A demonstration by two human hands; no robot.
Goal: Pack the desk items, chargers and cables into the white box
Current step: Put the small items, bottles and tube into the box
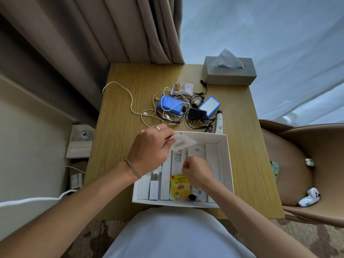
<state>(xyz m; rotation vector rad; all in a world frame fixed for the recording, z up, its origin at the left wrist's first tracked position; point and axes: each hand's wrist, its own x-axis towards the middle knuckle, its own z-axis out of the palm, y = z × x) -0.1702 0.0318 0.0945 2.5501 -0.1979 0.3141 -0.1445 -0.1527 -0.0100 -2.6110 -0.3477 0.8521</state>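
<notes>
The wooden table (121,146) filled the middle of the frame, a grey tissue box (229,71) at its upper right corner. The white box (226,164) sat at the table's near edge, lower centre, close to the person, likely so both hands could reach in easily. Slim white cartons already stood in rows inside, with a yellow Lipton tea sachet (180,186) lying on them near the front wall.

Above the box, mid-frame, the unpacked things lay in a tangle: a blue power bank (168,105), a blue-edged white case (210,105), a black plug adapter (195,114), a white tube (219,121), white and black cables looped among them.

The left hand (150,148) hung over the box's upper left corner, fingers pinching a small translucent white packet (183,141), blurred, apparently on its way in. The right hand (197,171) was inside the box, fingers curled tight; whether they gripped anything I couldn't tell.
</notes>
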